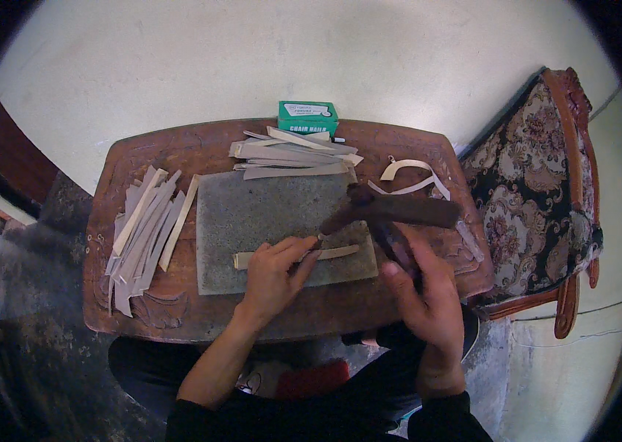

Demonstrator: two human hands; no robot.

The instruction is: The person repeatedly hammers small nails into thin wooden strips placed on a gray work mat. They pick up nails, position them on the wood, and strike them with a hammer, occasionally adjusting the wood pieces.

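Observation:
A beige strip (pixel 337 252) lies across a grey stone slab (pixel 281 202), its left end looking folded. My left hand (pixel 274 272) rests over the strip, thumb and forefinger pinched together at a small dark-tipped thing, too small to make out. In my right hand (pixel 429 295) is a hammer (pixel 418 211), gripped by its dark handle. The hammer's dark brown head hangs above the right part of the slab. Its narrow end points at my left fingertips, seemingly very close to them; whether they touch I cannot tell.
The slab sits on a carved wooden table (pixel 171 309). Grey-beige strips form a left pile (pixel 142 236) and a back pile (pixel 289 156). A green box (pixel 307 116) stands behind. Curled pale strips (pixel 407 169) lie at right, beside a floral-upholstered chair (pixel 521 214).

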